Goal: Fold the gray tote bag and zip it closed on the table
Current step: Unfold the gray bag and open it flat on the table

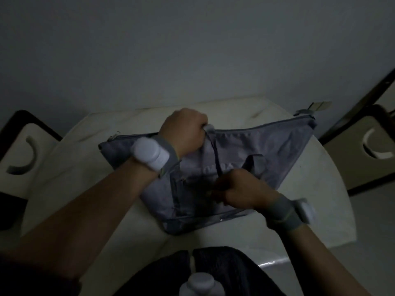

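Note:
The gray tote bag (267,146) lies flat on the white table (316,189), its zipped top edge running along the far side. My left hand (183,133) is closed on the bag's strap at the top edge, near the middle. A dark strap (214,152) runs from that hand down to my right hand (241,189), which is closed on the fabric and strap at the bag's lower middle. The light is dim, so the exact grip of the fingers is hard to make out.
Chairs with pale seats stand at the left (19,150) and at the right (372,150) of the table. A plain wall rises behind. White sensor bands sit on both wrists. My dark-clothed lap (213,270) is at the near edge.

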`<state>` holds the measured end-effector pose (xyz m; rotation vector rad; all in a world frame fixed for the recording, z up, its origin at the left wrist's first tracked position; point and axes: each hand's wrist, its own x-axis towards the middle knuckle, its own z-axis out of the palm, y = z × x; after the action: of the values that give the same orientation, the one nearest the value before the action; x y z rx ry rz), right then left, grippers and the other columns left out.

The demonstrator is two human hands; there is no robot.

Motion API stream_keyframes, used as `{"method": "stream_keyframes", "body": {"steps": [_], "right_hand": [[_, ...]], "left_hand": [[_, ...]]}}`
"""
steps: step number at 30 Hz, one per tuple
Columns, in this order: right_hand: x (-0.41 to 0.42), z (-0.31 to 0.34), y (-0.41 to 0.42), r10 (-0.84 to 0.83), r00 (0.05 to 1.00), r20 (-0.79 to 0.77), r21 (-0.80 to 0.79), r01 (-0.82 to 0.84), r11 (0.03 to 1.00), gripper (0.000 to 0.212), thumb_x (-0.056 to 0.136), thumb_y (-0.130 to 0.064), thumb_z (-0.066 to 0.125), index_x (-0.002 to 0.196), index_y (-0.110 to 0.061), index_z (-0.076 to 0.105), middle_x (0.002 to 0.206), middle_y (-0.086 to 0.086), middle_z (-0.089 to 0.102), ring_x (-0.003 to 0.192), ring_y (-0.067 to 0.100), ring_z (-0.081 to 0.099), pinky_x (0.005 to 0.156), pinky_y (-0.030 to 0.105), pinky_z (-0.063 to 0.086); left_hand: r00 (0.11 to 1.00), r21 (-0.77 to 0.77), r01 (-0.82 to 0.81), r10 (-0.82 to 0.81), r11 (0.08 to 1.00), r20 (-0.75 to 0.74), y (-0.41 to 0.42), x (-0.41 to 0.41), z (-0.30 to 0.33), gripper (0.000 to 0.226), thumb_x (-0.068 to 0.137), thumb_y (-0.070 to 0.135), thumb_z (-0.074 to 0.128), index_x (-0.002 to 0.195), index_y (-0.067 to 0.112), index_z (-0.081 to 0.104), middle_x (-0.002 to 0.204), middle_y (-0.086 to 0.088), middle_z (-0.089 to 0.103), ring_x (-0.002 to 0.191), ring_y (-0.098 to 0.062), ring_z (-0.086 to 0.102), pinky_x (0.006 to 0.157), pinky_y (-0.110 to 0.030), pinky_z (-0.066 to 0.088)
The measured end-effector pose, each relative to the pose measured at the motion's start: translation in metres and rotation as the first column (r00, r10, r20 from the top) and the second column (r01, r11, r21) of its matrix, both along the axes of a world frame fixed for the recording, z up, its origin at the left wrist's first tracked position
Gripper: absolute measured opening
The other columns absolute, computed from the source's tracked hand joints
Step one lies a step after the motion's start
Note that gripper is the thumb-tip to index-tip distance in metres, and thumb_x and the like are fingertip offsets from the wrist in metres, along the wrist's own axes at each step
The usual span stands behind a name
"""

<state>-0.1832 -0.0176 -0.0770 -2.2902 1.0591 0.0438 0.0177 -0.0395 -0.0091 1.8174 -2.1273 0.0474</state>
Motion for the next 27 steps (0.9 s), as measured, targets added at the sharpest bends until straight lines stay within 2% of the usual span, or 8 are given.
{"method": "stream_keyframes", "body": {"steps": [5,8,13,14,17,20,22,27], "right_hand": [[0.039,-0.036,-0.026,-0.063,0.992,-0.112,-0.366,0.018,0.931,0.054,0.084,-0.038,0.055,0.132,-0.016,0.044,0.128,0.013,0.049,0.108,0.041,0.051,0.088,0.048,0.046],[0.047,-0.053,-0.021,-0.031,0.981,-0.193,-0.509,-0.073,0.858,0.045,0.086,-0.032,0.051,0.128,-0.015,0.05,0.125,0.011,0.05,0.104,0.038,0.047,0.087,0.046,0.038],[0.054,-0.054,-0.013,0.026,0.976,-0.217,-0.511,-0.137,0.849,0.029,0.083,-0.034,0.052,0.101,-0.021,0.07,0.104,0.004,0.065,0.095,0.033,0.055,0.082,0.041,0.038],[0.052,-0.049,-0.011,0.029,0.977,-0.213,-0.482,-0.131,0.866,0.028,0.083,-0.031,0.051,0.102,-0.021,0.069,0.101,0.004,0.067,0.094,0.032,0.058,0.086,0.041,0.039],[0.046,-0.03,-0.005,0.008,0.974,-0.228,-0.386,-0.098,0.917,0.026,0.089,-0.03,0.049,0.105,-0.016,0.064,0.098,0.011,0.069,0.091,0.033,0.065,0.076,0.036,0.046],[0.043,-0.015,-0.011,-0.016,0.978,-0.209,-0.324,-0.054,0.944,0.035,0.09,-0.047,0.047,0.095,-0.017,0.063,0.098,0.01,0.068,0.08,0.03,0.065,0.061,0.034,0.044],[0.035,-0.011,-0.022,-0.022,0.979,-0.204,-0.2,-0.02,0.98,0.042,0.089,-0.054,0.046,0.116,-0.025,0.06,0.101,0.006,0.069,0.07,0.024,0.063,0.058,0.035,0.048],[0.003,-0.017,-0.057,0.011,0.834,-0.552,-0.007,-0.018,1.0,0.05,0.098,-0.038,0.043,0.142,-0.014,0.044,0.136,0.013,0.056,0.119,0.03,0.055,0.099,0.036,0.041]], "left_hand": [[0.94,0.113,-0.237,0.199,0.965,0.277,-0.041,0.022,0.02,0.021,0.077,-0.001,0.055,0.057,0.005,0.05,0.059,-0.009,0.047,0.056,-0.026,0.051,0.054,-0.031,0.038],[0.921,0.233,-0.305,0.224,0.923,0.319,-0.051,0.049,-0.003,0.033,0.08,0.005,0.059,0.05,0.01,0.046,0.059,-0.007,0.052,0.047,-0.015,0.044,0.05,-0.026,0.038],[0.95,0.439,-0.302,0.305,0.846,0.066,-0.048,0.05,-0.029,0.018,0.082,0.014,0.058,0.066,0.006,0.056,0.081,-0.014,0.062,0.065,-0.023,0.058,0.063,-0.029,0.047],[0.958,0.418,-0.26,0.286,0.87,0.0,-0.048,0.047,-0.031,0.008,0.081,0.011,0.058,0.083,0.004,0.06,0.093,-0.017,0.064,0.079,-0.028,0.062,0.07,-0.033,0.051],[0.954,0.38,-0.1,0.197,0.92,-0.226,-0.026,0.031,-0.033,0.059,0.081,0.006,0.056,0.136,0.016,0.038,0.12,-0.018,0.058,0.107,-0.034,0.058,0.09,-0.042,0.051],[0.981,0.243,-0.041,0.085,0.969,-0.175,-0.003,0.02,-0.045,0.049,0.082,0.005,0.054,0.129,0.014,0.046,0.114,-0.017,0.06,0.102,-0.037,0.057,0.084,-0.042,0.048],[0.988,0.112,-0.049,0.064,0.992,-0.14,0.01,0.011,-0.05,0.039,0.082,0.002,0.053,0.12,0.008,0.053,0.107,-0.019,0.063,0.096,-0.039,0.058,0.078,-0.042,0.048],[0.989,-0.324,0.111,-0.138,0.939,-0.061,0.049,-0.019,-0.076,0.042,0.075,-0.002,0.059,0.117,0.004,0.056,0.099,-0.017,0.067,0.088,-0.031,0.061,0.082,-0.034,0.048]]}}
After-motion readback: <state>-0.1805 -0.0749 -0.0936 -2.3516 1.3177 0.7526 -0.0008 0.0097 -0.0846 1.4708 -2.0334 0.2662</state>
